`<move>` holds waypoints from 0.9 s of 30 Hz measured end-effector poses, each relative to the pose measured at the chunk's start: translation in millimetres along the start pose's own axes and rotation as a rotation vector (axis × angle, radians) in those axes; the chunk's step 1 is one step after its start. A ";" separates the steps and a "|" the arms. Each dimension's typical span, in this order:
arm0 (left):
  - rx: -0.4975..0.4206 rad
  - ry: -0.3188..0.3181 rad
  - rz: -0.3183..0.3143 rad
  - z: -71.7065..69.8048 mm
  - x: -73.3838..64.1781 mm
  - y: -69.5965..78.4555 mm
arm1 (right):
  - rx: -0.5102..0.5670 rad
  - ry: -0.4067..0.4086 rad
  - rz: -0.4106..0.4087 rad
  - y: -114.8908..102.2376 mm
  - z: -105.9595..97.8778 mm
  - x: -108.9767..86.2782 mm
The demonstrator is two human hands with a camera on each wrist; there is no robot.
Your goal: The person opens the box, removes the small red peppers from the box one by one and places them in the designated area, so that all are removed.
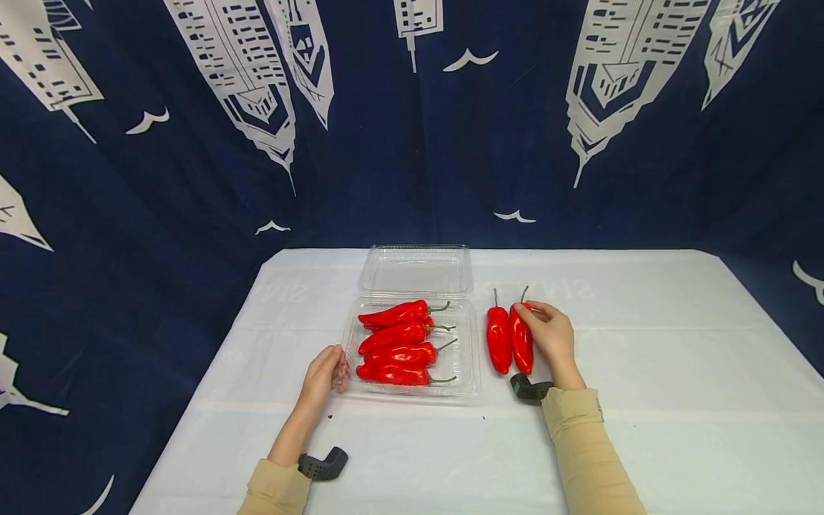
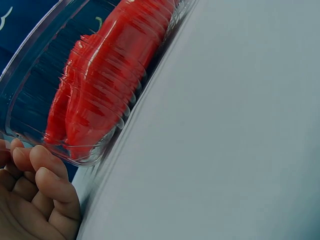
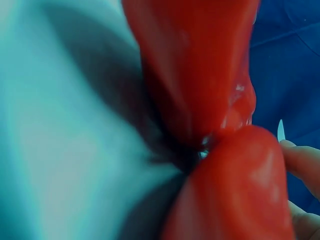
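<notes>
A clear plastic clamshell container (image 1: 473, 372) lies with its lid (image 1: 418, 272) folded back, and several red peppers (image 1: 399, 355) with green stems lie stacked in its base. At the container's left edge, my left hand (image 1: 326, 368) holds the rim with curled fingers (image 2: 52, 182). Two more red peppers lie side by side to the right of the container. My right hand (image 1: 550, 332) pinches the right-hand pepper (image 1: 521, 340) near its stem end. Close on its left is the other pepper (image 1: 498, 340). In the right wrist view, the red peppers (image 3: 230, 190) hide most of the hand.
A white cloth covers the table (image 1: 676, 372). Behind it hangs a dark blue curtain (image 1: 450, 172) with white building prints. Black wrist devices (image 1: 324, 465) sit on both forearms, at the ends of the tan sleeves.
</notes>
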State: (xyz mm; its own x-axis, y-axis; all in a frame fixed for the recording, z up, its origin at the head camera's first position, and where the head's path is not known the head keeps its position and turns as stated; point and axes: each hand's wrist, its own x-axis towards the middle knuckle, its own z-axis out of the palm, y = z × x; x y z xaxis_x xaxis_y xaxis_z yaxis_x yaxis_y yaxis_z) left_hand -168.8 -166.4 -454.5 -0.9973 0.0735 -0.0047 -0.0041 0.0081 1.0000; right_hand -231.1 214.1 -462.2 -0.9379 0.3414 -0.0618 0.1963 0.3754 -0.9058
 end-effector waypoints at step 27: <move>-0.046 -0.047 0.170 -9.2 10.4 -32.2 | -0.002 -0.037 0.003 -1.2 -3.4 -0.8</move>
State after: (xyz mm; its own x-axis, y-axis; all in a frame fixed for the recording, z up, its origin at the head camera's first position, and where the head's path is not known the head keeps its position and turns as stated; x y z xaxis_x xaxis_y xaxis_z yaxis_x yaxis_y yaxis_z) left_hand -179.6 -175.0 -486.6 -0.9793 0.1166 0.1656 0.1603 -0.0536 0.9856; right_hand -229.6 216.3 -459.6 -0.9472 0.3105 -0.0803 0.2000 0.3762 -0.9047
